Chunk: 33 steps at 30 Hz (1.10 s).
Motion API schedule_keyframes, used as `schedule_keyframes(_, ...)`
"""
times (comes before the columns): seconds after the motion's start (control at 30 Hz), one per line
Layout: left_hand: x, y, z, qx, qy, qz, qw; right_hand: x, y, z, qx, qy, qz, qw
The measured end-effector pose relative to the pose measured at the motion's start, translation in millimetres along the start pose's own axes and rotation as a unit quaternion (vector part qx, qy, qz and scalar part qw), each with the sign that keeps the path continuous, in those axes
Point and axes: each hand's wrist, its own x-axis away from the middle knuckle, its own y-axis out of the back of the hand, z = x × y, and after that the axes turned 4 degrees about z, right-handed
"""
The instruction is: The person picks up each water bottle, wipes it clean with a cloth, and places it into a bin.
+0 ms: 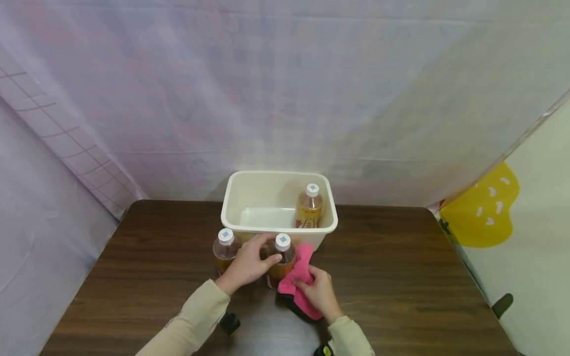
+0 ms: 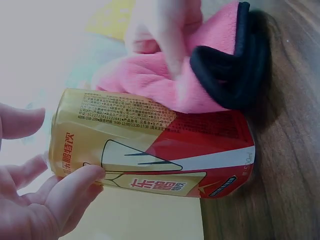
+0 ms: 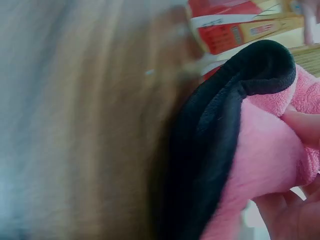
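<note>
A drink bottle with a white cap and a gold-and-red label stands upright in front of the bin. My left hand holds it near the top, thumb on the near side; the left wrist view shows fingers against the label. My right hand pinches a pink cloth with a black edge. The cloth touches the bottle's right side. Left of my left hand stands another such bottle, partly hidden by that hand.
Behind the bottles, a cream plastic bin stands at the back of the brown wooden table. Inside it, on the right, is a third bottle. Pale curtains hang just behind the table.
</note>
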Motion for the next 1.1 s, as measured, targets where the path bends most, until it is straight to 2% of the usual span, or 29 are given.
schedule_keyframes(0.17, -0.5, 0.7, 0.2, -0.001, 0.000, 0.003, 1.0000, 1, -3, -5, 0.013, 0.007, 0.004, 1.000)
schedule_keyframes(0.37, -2.8, 1.9, -0.7, -0.025, -0.005, 0.002, 0.9997, -2, -3, -7, 0.022, 0.017, -0.006, 1.000)
schedule_keyframes(0.6, -4.8, 1.0, -0.5, -0.028, -0.011, 0.004, 0.9995, -1, 1, -4, 0.036, 0.060, -0.028, 0.997)
schedule_keyframes(0.7, -5.0, 0.9, -0.7, -0.027, -0.012, 0.003, 0.9995, -2, 4, 3, 0.032, 0.076, -0.041, 0.996)
schedule_keyframes(0.97, -6.3, 0.9, -0.4, -0.026, -0.015, 0.006, 0.9995, -12, 20, 39, -0.022, 0.120, -0.081, 0.989)
schedule_keyframes(1.1, -6.6, 1.0, -0.1, -0.025, -0.022, 0.005, 0.9994, -18, 25, 54, -0.017, 0.147, -0.088, 0.985)
